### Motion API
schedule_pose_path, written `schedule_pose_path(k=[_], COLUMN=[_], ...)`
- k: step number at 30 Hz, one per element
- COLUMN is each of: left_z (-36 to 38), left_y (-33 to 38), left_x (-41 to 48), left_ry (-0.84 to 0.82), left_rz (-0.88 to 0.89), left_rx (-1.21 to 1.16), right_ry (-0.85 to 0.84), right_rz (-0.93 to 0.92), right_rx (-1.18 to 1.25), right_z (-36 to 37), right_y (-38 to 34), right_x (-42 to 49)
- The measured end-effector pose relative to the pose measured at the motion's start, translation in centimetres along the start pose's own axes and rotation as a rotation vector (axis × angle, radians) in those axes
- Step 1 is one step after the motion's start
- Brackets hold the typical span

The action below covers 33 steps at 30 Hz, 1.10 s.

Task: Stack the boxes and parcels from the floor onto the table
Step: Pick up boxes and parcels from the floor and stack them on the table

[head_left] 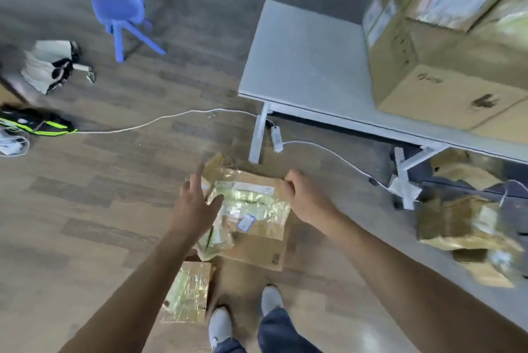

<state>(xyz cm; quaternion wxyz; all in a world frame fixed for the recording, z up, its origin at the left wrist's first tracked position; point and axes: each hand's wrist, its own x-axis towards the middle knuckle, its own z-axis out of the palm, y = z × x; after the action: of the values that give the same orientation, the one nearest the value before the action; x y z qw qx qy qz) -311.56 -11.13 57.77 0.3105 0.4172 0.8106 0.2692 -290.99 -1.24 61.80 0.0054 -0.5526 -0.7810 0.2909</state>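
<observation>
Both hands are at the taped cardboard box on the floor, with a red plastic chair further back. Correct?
Not quite: the head view shows the chair is blue, not red. The left hand and right hand are at the taped cardboard box.

The chair (120,6) in the upper left is bright blue. The table (300,61) is pale grey, the floor (85,209) grey-brown wood-grain planks. The centre cardboard box (257,249) is brown under shiny yellowish tape (251,204); the bag (37,124) at left is black with neon-green stripes.
</observation>
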Motion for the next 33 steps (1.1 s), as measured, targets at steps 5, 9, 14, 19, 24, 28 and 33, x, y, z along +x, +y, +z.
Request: schedule_pose_path(k=[5,9,14,19,24,28,33], left_z=[-1.5,-0.8,0.8,3.5,8.8,13.4,17.9], left_y=[9.7,16.3,23.7,31.4,39.6,45.3,50.6], left_x=[0.2,-0.5,-1.8,-4.4,-8.1,-10.7,-12.6], left_ry=[-0.146,-0.195,-0.04,0.041,0.077,0.101,0.142], left_rz=[0.256,0.376,0.529,0.626,0.678,0.68,0.697], left_rx=[0.108,0.11,0.186,0.233,0.328,0.338,0.323], right_ry=[0.135,0.272,0.474,0.631,0.652,0.634,0.657], right_rz=[-0.063,-0.015,-0.007,-0.001,-0.033,-0.07,-0.049], right_rx=[-0.017,0.012,0.345,0.605,0.669,0.658,0.609], right_z=[-9.0,-14.4,-20.9,-27.1,-32.4,-36.5,-41.0], right_y=[-0.1,2.2,7.4,14.2,22.2,28.2,34.0], right_x=[-4.3,-7.2,-9.3,-11.7,-14.1,-15.7,-16.4])
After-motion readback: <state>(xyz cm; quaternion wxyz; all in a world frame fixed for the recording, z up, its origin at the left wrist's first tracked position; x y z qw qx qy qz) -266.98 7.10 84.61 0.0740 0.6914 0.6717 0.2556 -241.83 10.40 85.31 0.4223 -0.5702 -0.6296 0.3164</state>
